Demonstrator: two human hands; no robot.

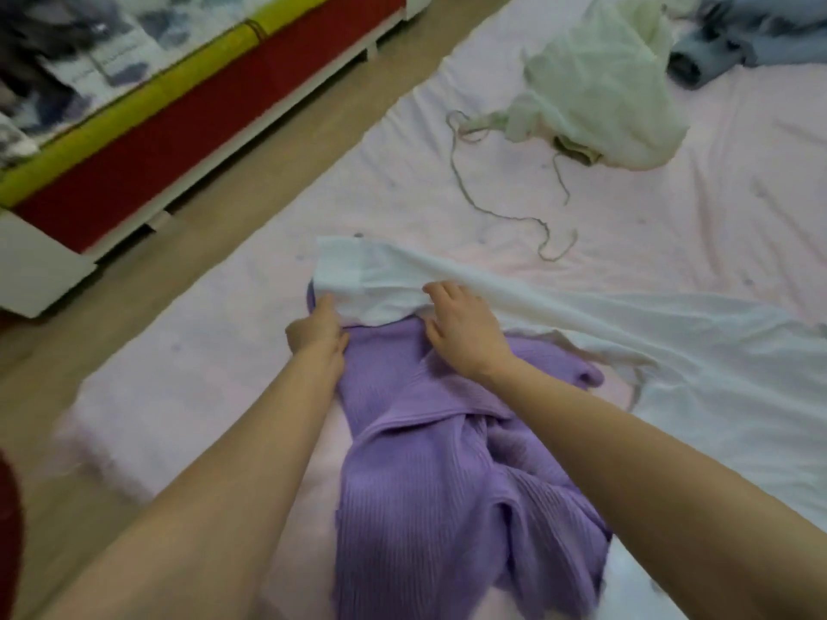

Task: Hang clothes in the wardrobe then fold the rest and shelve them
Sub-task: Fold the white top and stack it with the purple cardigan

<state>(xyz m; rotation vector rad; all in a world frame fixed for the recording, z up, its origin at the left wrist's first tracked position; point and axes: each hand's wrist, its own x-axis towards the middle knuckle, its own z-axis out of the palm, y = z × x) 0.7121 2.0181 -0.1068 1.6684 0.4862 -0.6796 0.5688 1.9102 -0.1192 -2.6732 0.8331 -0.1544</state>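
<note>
Four garments are lying on the pink bed [671, 226]: one purple ribbed knit [429, 476] at lower centre, one white garment [626, 333] overlapping its top edge, one pale green garment [599, 78] at upper right, one blue-grey garment [734, 33] in the corner. The left hand [320, 326] is apparently pinching the white fold; the right hand [461, 326] is resting nearly flat, fingers loosely spread, on both fabrics.
</note>
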